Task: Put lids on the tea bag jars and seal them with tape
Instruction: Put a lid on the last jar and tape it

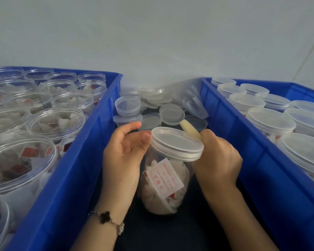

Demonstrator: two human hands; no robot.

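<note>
Jar of tea bags sits between my hands, tilted toward me, its lid already on. My left hand lies loose and wide against the jar's side, thumb tip touching the lid rim. My right hand is curled round a yellowish tape strip by the lid's far edge. Loose lids lie beyond both hands. Blue crate of unlidded jars outside my left hand; blue crate of lidded jars outside my right.

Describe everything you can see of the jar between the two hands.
The clear plastic jar stands tilted on the dark surface between two blue crates, filled with white tea bags and a white card printed in red. A translucent lid caps it. The left hand touches its side; the right hand grips at the lid's edge.
</note>
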